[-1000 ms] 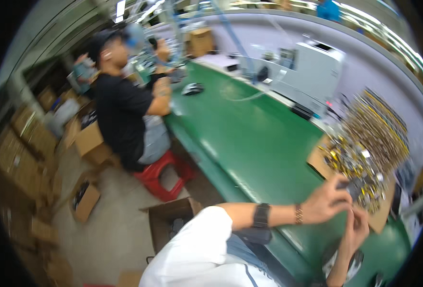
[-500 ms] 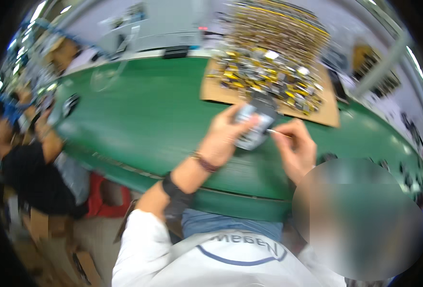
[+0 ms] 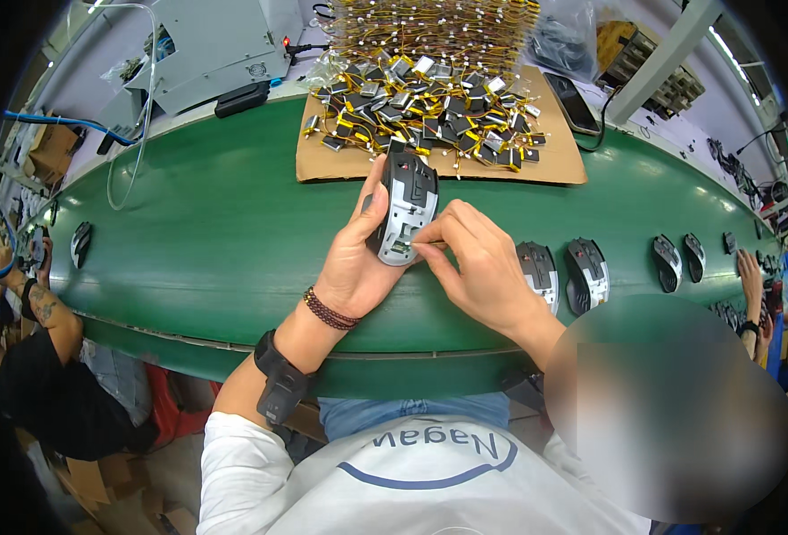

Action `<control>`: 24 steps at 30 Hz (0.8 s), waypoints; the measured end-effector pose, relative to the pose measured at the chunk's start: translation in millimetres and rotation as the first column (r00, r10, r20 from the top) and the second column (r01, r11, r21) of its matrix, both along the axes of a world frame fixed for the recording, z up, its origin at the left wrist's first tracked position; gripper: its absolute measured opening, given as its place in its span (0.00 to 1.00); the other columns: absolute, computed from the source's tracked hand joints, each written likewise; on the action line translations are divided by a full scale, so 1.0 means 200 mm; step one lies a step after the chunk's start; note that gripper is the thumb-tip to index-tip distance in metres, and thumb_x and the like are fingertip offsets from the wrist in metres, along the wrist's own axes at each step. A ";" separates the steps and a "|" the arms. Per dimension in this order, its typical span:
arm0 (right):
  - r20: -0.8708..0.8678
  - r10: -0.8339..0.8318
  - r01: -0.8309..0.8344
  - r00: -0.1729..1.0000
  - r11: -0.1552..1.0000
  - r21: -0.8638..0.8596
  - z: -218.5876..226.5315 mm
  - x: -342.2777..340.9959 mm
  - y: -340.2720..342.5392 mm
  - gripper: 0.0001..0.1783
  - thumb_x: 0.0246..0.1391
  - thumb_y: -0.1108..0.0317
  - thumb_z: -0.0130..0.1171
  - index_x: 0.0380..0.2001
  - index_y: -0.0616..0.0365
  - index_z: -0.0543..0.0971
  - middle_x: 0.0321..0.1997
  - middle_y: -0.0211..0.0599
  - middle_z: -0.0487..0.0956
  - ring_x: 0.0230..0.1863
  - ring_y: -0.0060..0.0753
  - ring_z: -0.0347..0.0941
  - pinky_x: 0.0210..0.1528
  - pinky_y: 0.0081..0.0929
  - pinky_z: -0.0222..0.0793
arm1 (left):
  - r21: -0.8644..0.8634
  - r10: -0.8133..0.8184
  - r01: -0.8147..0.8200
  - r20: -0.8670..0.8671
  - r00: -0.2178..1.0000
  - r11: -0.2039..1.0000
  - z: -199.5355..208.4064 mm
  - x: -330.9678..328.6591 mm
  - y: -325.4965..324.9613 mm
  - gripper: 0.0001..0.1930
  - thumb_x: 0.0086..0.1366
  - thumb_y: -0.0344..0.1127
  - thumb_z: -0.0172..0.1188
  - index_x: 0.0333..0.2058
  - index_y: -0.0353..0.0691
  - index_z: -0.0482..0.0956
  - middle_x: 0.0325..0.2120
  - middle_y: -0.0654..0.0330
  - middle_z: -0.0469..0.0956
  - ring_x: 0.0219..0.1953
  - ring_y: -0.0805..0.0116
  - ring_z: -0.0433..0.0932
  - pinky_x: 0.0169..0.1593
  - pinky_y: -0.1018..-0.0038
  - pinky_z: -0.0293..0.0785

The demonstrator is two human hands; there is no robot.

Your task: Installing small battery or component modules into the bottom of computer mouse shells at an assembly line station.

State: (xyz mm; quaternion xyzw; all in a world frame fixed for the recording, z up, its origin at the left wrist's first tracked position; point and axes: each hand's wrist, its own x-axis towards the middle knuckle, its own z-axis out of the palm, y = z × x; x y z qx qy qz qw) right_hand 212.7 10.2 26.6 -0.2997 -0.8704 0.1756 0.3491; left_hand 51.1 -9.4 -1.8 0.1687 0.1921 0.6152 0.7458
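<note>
A partly built computer mouse (image 3: 413, 198), black and grey with an opening near its lower end, is held upright over the green work surface. My left hand (image 3: 354, 254) is closed round it, thumb along its left side and palm beneath. At the opening, the pinched fingertips of my right hand (image 3: 476, 261) touch or nearly touch the mouse. A thin, small piece shows at those fingertips, too small to name. Just to the right of that hand lie two similar mice (image 3: 539, 272) (image 3: 587, 275).
Beyond my hands, a cardboard sheet (image 3: 358, 169) carries a heap of small wired battery packs (image 3: 438, 111). More mice (image 3: 667, 262) lie at the right. A phone (image 3: 574, 102) lies at the back. Co-workers' hands (image 3: 750, 281) (image 3: 1, 254) are at both sides.
The mouse has come left and turned more upright in my left hand. My right hand has moved left with it, its fingertips now at the opening. The view has shifted rightward.
</note>
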 end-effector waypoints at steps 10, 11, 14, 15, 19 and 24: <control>0.097 -0.005 0.001 0.995 0.999 0.042 0.00 -0.02 -0.01 0.06 0.47 0.74 0.60 0.27 0.59 0.72 0.28 0.37 0.69 0.33 0.40 0.69 0.34 0.35 0.62 | 0.075 -0.045 0.049 -0.046 0.998 0.996 -0.03 -0.01 0.01 0.20 0.72 0.43 0.44 0.59 0.45 0.63 0.52 0.60 0.72 0.53 0.68 0.72 0.57 0.66 0.68; 0.097 -0.001 -0.003 0.995 0.999 0.040 0.00 -0.02 -0.01 0.06 0.47 0.74 0.60 0.27 0.59 0.72 0.28 0.37 0.69 0.34 0.40 0.69 0.34 0.35 0.62 | 0.075 -0.044 0.047 -0.046 0.998 0.996 -0.03 -0.01 0.01 0.20 0.72 0.43 0.44 0.59 0.45 0.63 0.52 0.60 0.72 0.53 0.68 0.72 0.57 0.66 0.68; 0.103 0.008 -0.011 0.995 0.999 0.030 0.00 -0.02 -0.01 0.06 0.47 0.74 0.60 0.27 0.60 0.72 0.28 0.37 0.68 0.34 0.40 0.69 0.34 0.35 0.62 | 0.048 -0.017 0.022 -0.103 0.995 0.999 -0.02 0.00 0.01 0.20 0.72 0.43 0.44 0.59 0.45 0.63 0.52 0.59 0.71 0.54 0.68 0.71 0.57 0.67 0.67; 0.107 0.011 -0.014 0.994 1.000 0.024 0.00 -0.01 -0.01 0.06 0.47 0.74 0.60 0.27 0.60 0.72 0.28 0.38 0.68 0.34 0.40 0.69 0.34 0.35 0.62 | 0.056 -0.017 0.023 -0.106 0.994 0.998 -0.02 0.00 0.01 0.20 0.72 0.43 0.44 0.59 0.46 0.62 0.53 0.59 0.71 0.54 0.67 0.71 0.57 0.67 0.67; 0.119 0.001 -0.005 0.993 0.999 0.034 0.00 -0.01 -0.01 0.06 0.47 0.75 0.59 0.26 0.59 0.72 0.28 0.38 0.68 0.34 0.40 0.68 0.34 0.34 0.61 | 0.054 -0.012 0.019 -0.126 0.992 0.998 -0.02 0.00 0.01 0.20 0.72 0.43 0.44 0.60 0.46 0.62 0.53 0.58 0.71 0.54 0.67 0.71 0.57 0.66 0.67; 0.151 0.020 -0.036 0.988 0.994 0.107 0.00 -0.01 0.00 0.05 0.44 0.75 0.58 0.26 0.59 0.72 0.28 0.37 0.68 0.34 0.39 0.68 0.35 0.33 0.61 | 0.033 -0.013 0.017 -0.107 0.994 0.999 -0.03 0.01 0.00 0.20 0.72 0.43 0.44 0.59 0.46 0.63 0.52 0.58 0.72 0.53 0.67 0.72 0.57 0.66 0.67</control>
